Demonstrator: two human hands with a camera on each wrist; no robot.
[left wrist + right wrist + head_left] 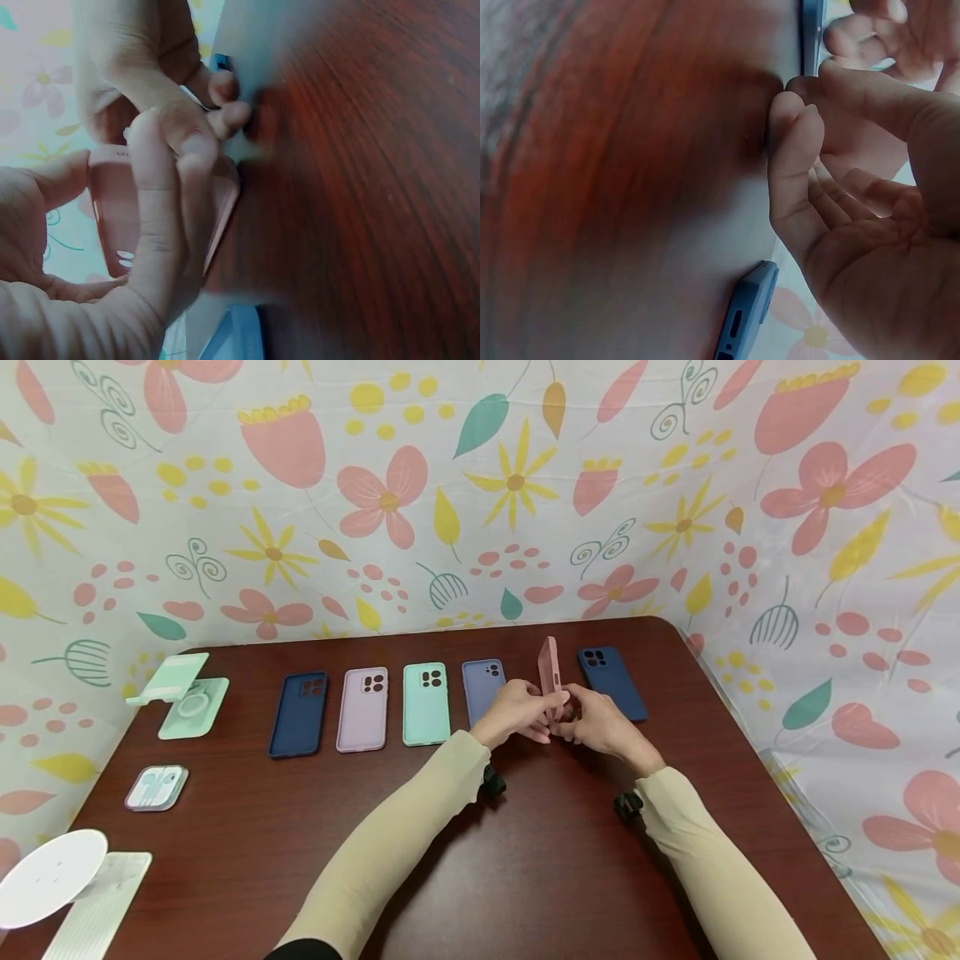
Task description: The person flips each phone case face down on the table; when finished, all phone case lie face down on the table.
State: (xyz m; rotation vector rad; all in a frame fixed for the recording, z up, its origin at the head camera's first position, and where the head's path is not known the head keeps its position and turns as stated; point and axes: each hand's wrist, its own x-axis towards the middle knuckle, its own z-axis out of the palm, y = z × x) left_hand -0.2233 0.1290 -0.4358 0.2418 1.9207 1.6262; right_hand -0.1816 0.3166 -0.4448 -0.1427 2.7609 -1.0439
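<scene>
A pink phone case [550,664] stands upright, edge-on to the head view, between both hands. My left hand [519,708] grips it from the left; in the left wrist view its thumb and fingers curl round the case [117,199]. My right hand [603,722] pinches the case's lower end, its thumb and fingertips meeting near a corner of the case [866,139]. The fingers hide much of that end. Just behind the left hand lies a periwinkle phone case [483,681], partly covered. Beyond the right hand is a blue phone case [613,681].
Left of the hands, a mint case [426,706], a lilac case [363,710] and a navy case [297,717] lie in a row. Farther left are a green folding stand [195,714], boxed earphones [157,788] and a white round-topped stand [52,877]. Patterned cloth [390,560] borders the table.
</scene>
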